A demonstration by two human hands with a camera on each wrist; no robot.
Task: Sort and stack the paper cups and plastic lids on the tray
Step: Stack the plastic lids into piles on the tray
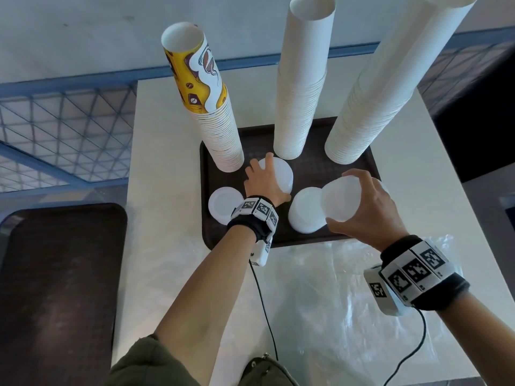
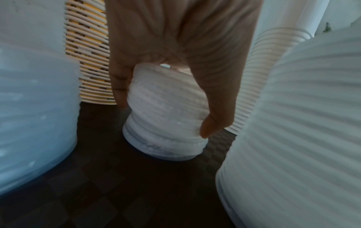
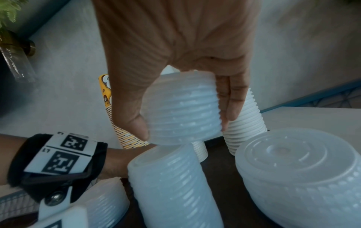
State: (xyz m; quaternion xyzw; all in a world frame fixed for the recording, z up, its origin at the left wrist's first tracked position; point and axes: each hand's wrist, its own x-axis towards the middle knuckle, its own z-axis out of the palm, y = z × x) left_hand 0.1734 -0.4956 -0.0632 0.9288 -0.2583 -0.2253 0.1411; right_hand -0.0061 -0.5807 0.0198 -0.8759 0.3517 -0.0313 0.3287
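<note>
On the brown tray [image 1: 315, 174] stand three tall stacks of paper cups: a yellow-patterned stack [image 1: 220, 129], a white middle stack [image 1: 301, 93] and a wider white stack [image 1: 370, 101]. My left hand [image 1: 264, 176] grips a lid stack [image 2: 164, 123] from above; that stack stands on the tray between the cup stacks. My right hand [image 1: 345, 197] holds a short stack of translucent lids [image 3: 183, 108] in the air, thumb and fingers round its sides, just above another lid stack [image 3: 171, 177]. More lid stacks stand at the tray's front left [image 1: 225, 207] and front right [image 1: 303, 213].
A wide lid stack [image 3: 293, 169] sits close by my right hand. Crumpled clear plastic wrap [image 1: 348, 302] lies on the white table [image 1: 172, 246] in front of the tray. A second brown tray [image 1: 55, 288] lies lower at the left. Wrist cables trail toward me.
</note>
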